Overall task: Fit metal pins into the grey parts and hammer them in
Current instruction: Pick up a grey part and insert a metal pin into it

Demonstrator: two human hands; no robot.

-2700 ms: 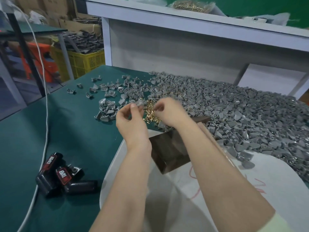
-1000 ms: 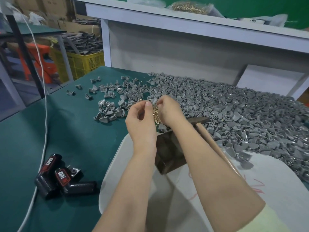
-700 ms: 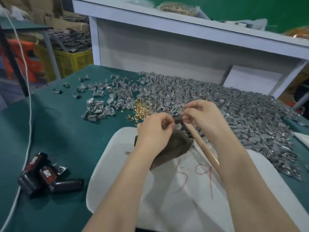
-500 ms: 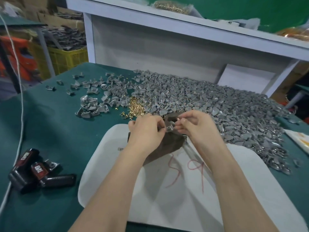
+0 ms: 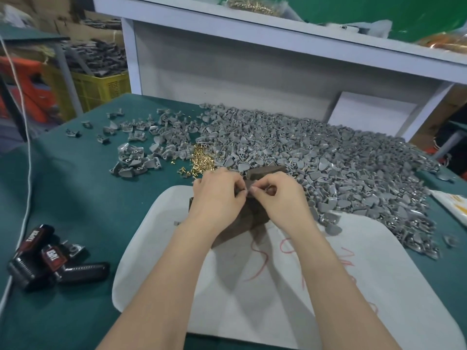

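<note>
1. Pins (image 5: pixel 202 161) lie in a loose brass pile just behind and left of the block (image 5: pixel 249 218); near enough, I judge, for quick picking.
2. Left hand (image 5: pixel 217 198) and right hand (image 5: pixel 280 198) meet over the block's top; each has fingers curled, thumb and forefinger pinching one small grey part (image 5: pixel 245 192) from either side; whether a pin sits in it is too small to tell.
3. Holding it right above the block suggests the fitting step, the block serving as anvil for hammering later; no hammer shows clearly.
4. Heap (image 5: pixel 328 168) of grey parts spreads behind and right of the block; a smaller cluster (image 5: pixel 134 162) sits well left of it, perhaps sorted apart.
5. Block stands on a white board (image 5: pixel 252 311) with red scrawl; the board lies on a green mat (image 5: pixel 75 203).
6. Black tools (image 5: pixel 50 256) and a white cable (image 5: pixel 26 160) lie far left of the block; behind it stands a white shelf (image 5: pixel 278 34), and behind-left a yellow crate (image 5: pixel 101 89).
</note>
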